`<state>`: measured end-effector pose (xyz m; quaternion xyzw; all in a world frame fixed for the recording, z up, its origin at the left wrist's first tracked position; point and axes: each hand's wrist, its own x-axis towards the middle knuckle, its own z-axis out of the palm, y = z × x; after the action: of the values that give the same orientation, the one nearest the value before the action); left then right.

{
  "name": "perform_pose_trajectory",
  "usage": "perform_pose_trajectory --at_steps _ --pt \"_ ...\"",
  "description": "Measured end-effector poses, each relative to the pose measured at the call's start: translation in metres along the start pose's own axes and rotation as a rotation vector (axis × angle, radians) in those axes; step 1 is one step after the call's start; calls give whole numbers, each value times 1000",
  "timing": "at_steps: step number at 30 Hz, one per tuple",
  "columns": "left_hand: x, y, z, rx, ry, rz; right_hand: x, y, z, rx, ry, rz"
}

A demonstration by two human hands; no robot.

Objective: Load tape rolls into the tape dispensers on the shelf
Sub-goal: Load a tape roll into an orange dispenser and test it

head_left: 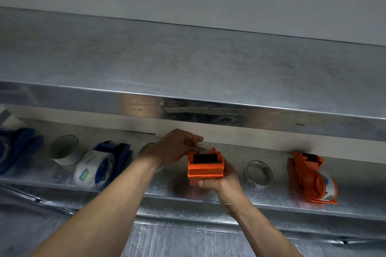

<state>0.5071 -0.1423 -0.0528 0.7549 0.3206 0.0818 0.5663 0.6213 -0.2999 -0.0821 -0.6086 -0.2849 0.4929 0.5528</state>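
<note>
Right hand (224, 186) clamped round lower body of orange dispenser (205, 168), held just above shelf (208, 196) front. Dispenser long axis runs away from viewer; black roller end points up and toward back wall. Left hand (177, 147) fingers pinched together on clear tape end (203, 145) at roller. Second orange dispenser (311, 179) lies loaded at right; blue dispenser (108, 162) at left; clear roll (258, 173) between the orange two.

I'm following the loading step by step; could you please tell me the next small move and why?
Probably draw the clear tape end, pinched by the left hand, over the black roller of the orange plastic tape dispenser that the right hand holds, since the strip sits just behind it.
</note>
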Motion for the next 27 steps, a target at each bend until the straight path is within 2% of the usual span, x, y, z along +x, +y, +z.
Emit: perform_pose_trajectory --at_steps 5,7,13,27 --pt "-8 11 -4 -296 31 52 5 2 -7 -59 22 16" --pt "-10 21 -6 -337 28 61 6 3 -9 -82 9 34" --pt "-10 29 -8 -272 -38 -15 2 7 -9 -89 -8 55" --pt "-26 40 -10 -222 -47 83 3 8 -3 -88 7 48"
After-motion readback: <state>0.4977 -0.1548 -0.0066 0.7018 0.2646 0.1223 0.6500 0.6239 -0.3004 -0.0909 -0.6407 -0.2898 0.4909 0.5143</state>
